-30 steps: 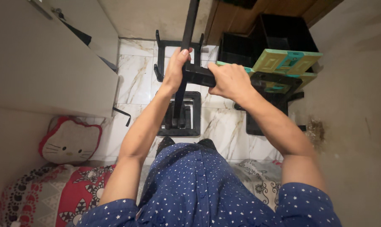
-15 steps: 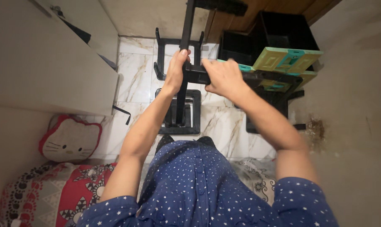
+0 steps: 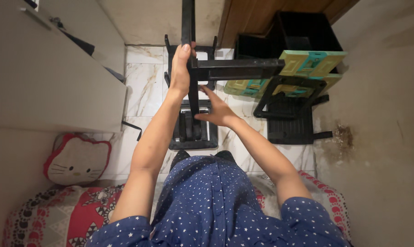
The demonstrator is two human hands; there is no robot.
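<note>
A black upright pole (image 3: 187, 23) rises from a black base (image 3: 193, 130) on the marble floor, with a black horizontal arm (image 3: 236, 68) branching off to the right. My left hand (image 3: 180, 68) is wrapped around the pole at the joint with the arm. Lower down, my right hand (image 3: 213, 109) reaches to the pole with fingers spread, touching it just above the base. At the arm's far end sits a green and yellow patterned panel (image 3: 312, 61).
A grey cabinet (image 3: 47, 73) fills the left side. Black boxes (image 3: 303, 32) and a black frame (image 3: 289, 110) stand at the right by a stained wall. A cat-face cushion (image 3: 76, 158) and a red patterned bedspread (image 3: 56, 215) lie below left.
My right hand has let go of the horizontal arm and dropped down to the pole near the base. My left hand has slid slightly higher on the pole.
</note>
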